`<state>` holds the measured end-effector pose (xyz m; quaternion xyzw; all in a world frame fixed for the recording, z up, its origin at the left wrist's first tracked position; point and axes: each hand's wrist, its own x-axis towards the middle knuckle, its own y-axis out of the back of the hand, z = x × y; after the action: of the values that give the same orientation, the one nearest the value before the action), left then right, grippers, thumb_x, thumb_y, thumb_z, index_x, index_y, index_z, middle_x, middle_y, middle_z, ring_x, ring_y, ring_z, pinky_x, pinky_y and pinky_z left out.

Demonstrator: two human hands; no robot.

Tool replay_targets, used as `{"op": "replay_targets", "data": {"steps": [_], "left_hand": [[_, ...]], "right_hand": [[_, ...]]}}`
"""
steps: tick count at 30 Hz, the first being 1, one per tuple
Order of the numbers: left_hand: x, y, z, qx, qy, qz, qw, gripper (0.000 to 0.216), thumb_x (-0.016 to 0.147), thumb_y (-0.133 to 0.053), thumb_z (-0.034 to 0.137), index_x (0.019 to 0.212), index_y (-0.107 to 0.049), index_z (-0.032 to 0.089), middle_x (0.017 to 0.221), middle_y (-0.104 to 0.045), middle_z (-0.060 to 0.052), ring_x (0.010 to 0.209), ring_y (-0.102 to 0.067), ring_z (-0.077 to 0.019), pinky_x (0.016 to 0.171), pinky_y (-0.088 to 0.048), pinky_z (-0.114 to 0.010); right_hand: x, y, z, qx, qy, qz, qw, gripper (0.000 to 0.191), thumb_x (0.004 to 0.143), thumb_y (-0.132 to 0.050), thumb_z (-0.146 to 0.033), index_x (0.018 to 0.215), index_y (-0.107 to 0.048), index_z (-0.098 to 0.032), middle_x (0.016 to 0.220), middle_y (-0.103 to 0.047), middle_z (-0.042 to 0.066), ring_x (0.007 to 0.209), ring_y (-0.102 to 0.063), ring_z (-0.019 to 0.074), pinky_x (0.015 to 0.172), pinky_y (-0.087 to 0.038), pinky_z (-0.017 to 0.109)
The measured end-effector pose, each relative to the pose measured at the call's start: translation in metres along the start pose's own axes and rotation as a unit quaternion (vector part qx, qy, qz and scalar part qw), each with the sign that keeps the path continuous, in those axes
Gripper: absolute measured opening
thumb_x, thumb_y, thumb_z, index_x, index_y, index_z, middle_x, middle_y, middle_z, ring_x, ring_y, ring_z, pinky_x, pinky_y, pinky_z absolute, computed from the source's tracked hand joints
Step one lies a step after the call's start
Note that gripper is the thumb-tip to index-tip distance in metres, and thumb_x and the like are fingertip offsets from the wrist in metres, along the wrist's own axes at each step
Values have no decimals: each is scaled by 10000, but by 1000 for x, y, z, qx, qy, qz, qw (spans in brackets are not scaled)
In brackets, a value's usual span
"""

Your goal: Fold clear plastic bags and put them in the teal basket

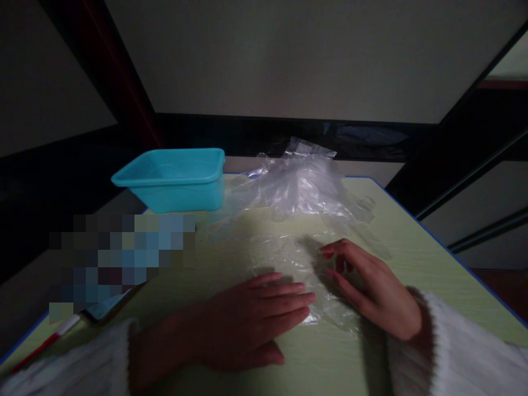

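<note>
A thin, clear plastic film (284, 253), with an outline like a disposable glove, lies spread and wrinkled on the table in front of me. My left hand (256, 319) rests palm down over its near left part, fingers stretched out. To the right, my right hand (367, 280) hovers at or just above the film's right side. Its fingers are loosely curved, with a gap between thumb and forefinger and nothing visible between them. Behind the film sits a crumpled heap of clear plastic (305, 187), with a small clear packet (309, 147) sticking up at its back.
A turquoise plastic basin (181, 192) stands at the table's back left. Nearer on the left lies a flat, phone-like device (109, 305), mostly blurred out, beside a red and white pen (45, 346). The pale table (429, 264) has a blue edge; a panelled wall rises behind.
</note>
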<state>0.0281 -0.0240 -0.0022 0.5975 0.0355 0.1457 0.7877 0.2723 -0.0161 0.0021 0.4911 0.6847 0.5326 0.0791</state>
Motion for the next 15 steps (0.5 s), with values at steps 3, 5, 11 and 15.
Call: {"op": "replay_targets", "data": {"steps": [3,5,11,15], "left_hand": [[1,2,0,-12,3,-27,1000,498,924,-399,391,1331,-346,109,1437,-339,-83,1356,-217,-189,1129,-98,-360],[2,3,1,-15,8,-37,999,491,920,-420,362,1338,-341,118,1441,-332,-74,1353,-227,-192,1127,-102,-359],[2,3,0,-14,11,-67,998,490,929,-385,381,1341,-340,118,1459,-294,-64,1361,-197,-196,1122,-91,-357],[3,4,0,-16,13,-73,997,477,924,-404,366,1330,-361,120,1451,-312,-71,1353,-224,-202,1119,-107,-358]], "right_hand": [[0,0,0,-4,6,-5,1000,176,850,-417,-131,1009,-477,-173,823,-587,53,660,-579,141,592,-489,251],[0,-1,0,-9,8,-7,1000,174,848,-414,-122,1003,-479,-167,826,-589,57,679,-586,144,602,-492,249],[1,-2,1,-20,16,-10,1000,192,837,-404,-118,1006,-477,-173,823,-614,62,712,-614,158,597,-503,253],[2,-1,0,-15,17,-10,1000,181,837,-411,-120,995,-482,-173,821,-625,63,703,-621,154,593,-505,249]]}}
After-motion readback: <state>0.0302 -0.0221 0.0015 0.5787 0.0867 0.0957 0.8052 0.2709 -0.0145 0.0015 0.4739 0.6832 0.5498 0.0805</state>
